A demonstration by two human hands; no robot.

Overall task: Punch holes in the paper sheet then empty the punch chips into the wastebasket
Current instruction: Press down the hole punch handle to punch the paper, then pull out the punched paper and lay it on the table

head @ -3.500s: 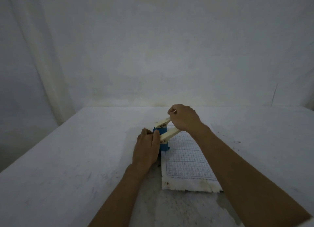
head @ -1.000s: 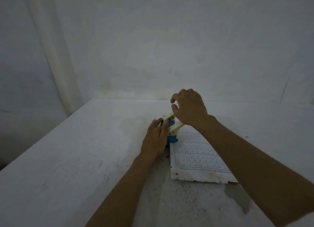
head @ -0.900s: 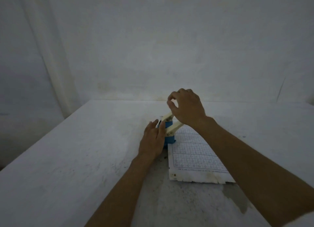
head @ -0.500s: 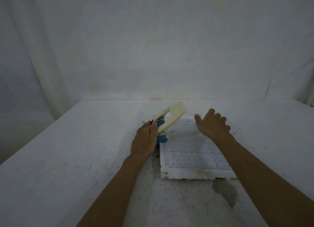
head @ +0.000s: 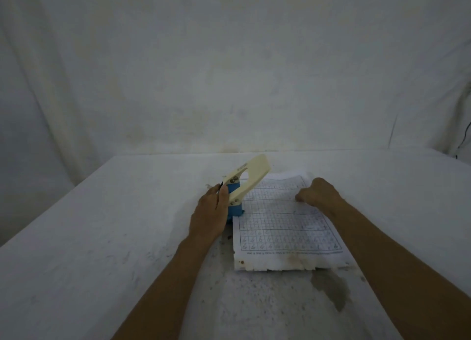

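A hole punch [head: 244,184] with a blue body and a cream lever stands on the white table [head: 102,237], its lever raised and tilted up to the right. My left hand [head: 210,213] grips the punch's left side and base. A gridded paper sheet [head: 283,227] with a torn, stained near edge lies flat beside the punch, its left edge at the punch's base. My right hand [head: 317,193] rests on the far part of the sheet with fingers curled down onto the paper. No wastebasket is in view.
White cloth hangs behind the table as a backdrop [head: 229,72]. A grey stain [head: 331,288] marks the table just in front of the sheet. A dark cable [head: 465,138] hangs at the far right edge.
My right hand let go of the punch lever, which sprang up, and moved right and down onto the paper sheet. My left hand stayed on the punch.
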